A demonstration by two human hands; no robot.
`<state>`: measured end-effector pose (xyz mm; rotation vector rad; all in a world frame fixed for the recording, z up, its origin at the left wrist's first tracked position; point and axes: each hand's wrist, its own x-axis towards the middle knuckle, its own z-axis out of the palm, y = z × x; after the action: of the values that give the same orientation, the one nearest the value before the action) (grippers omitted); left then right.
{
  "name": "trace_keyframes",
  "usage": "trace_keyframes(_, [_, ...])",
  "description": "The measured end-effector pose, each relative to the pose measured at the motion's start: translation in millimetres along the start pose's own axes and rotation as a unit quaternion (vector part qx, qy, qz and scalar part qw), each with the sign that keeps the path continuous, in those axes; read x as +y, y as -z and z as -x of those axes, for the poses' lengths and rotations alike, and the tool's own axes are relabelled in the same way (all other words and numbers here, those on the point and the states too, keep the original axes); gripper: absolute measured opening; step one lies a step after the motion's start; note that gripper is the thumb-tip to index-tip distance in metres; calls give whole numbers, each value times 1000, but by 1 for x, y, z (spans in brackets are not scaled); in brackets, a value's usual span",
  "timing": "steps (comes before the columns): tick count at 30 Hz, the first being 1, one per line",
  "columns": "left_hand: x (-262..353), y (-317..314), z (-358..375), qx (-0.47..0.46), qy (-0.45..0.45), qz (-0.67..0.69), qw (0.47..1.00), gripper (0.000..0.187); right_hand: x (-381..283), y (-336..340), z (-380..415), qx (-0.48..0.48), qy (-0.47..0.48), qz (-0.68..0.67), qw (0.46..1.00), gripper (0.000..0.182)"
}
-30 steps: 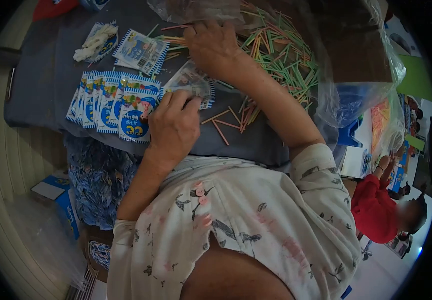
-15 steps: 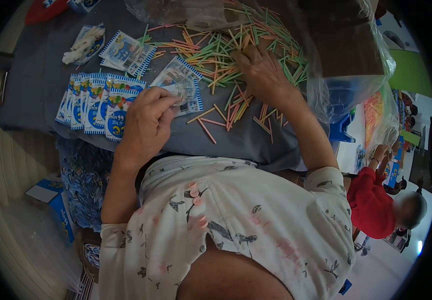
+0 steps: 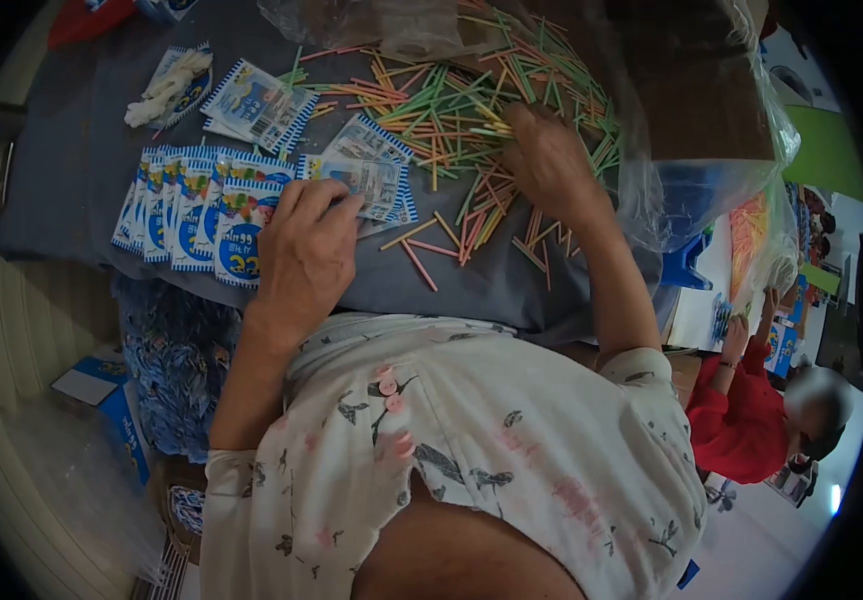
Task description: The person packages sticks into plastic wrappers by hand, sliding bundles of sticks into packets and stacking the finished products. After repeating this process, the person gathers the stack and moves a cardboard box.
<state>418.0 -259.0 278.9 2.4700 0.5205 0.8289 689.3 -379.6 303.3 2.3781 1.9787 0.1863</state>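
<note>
My left hand [image 3: 310, 250] is at the near edge of some small clear-backed packets [image 3: 377, 185] with blue striped borders. Its fingers are curled and closed on the nearest packet; the fingertips are partly hidden. Over a heap of thin pastel sticks [image 3: 432, 105] in pink, green, yellow and orange, my right hand [image 3: 555, 170] has its fingers closed. A few yellow and green sticks [image 3: 492, 122] poke out from its fingertips. Left of my left hand, several filled blue-and-white packets [image 3: 194, 215] overlap in a row.
More packets [image 3: 257, 105] lie farther back, beside a crumpled white glove-like item [image 3: 167, 90] on a packet. A box lined with clear plastic [image 3: 697, 110] borders the heap on the right. A person in red [image 3: 737, 415] works at another table. Blue wrappers [image 3: 172, 360] are piled below the table edge.
My right hand has shifted right and slightly nearer, and yellow and green sticks now show at its fingertips. My left hand has moved slightly right, its fingers more curled.
</note>
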Motion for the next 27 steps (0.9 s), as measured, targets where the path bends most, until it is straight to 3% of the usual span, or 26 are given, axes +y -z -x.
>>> trace_keyframes(2, [-4,-1,-3,-6,-8,9,1000,18,5,0,3,67,-32,-255,964,13])
trace_keyframes(3, [-5,-2,-4,16,-13,14,1000,18,5,3,4,67,-36,-253,964,13])
trace_keyframes(5, [-3,-4,-9,40,-21,22,999,18,6,11,3,40,-140,-521,841,14])
trace_keyframes(6, [-1,-3,-10,47,-37,-7,998,19,8,8,3,42,-142,-518,843,14])
trace_keyframes(9, [-1,-10,-5,43,-40,-40,997,19,13,-9,5,139,-210,-792,556,18])
trace_keyframes(13, [-2,-6,-7,25,6,-10,1000,16,10,-17,8,123,-170,-839,502,20])
trace_keyframes(15, [-3,-1,-11,10,15,-2,1000,16,2,-16,4,118,-173,-886,413,16])
trace_keyframes(16, [-4,1,-12,-6,25,6,1000,15,1,-17,3,116,-171,-887,412,16])
trace_keyframes(18, [-4,3,-14,-9,26,6,1000,16,0,-17,1,79,-146,-942,292,7])
trace_keyframes(22, [-7,-2,-11,33,9,17,999,17,1,-19,2,69,-120,-934,329,6])
trace_keyframes(24, [-6,-2,-10,37,-7,-5,999,18,-9,-11,0,206,-140,-880,404,7])
trace_keyframes(25, [-5,-2,-9,42,-24,-27,998,18,-11,-13,-3,201,-141,-882,403,7])
trace_keyframes(27, [-5,-4,-6,36,-4,-33,999,19,-14,-20,-9,262,-158,-779,548,11])
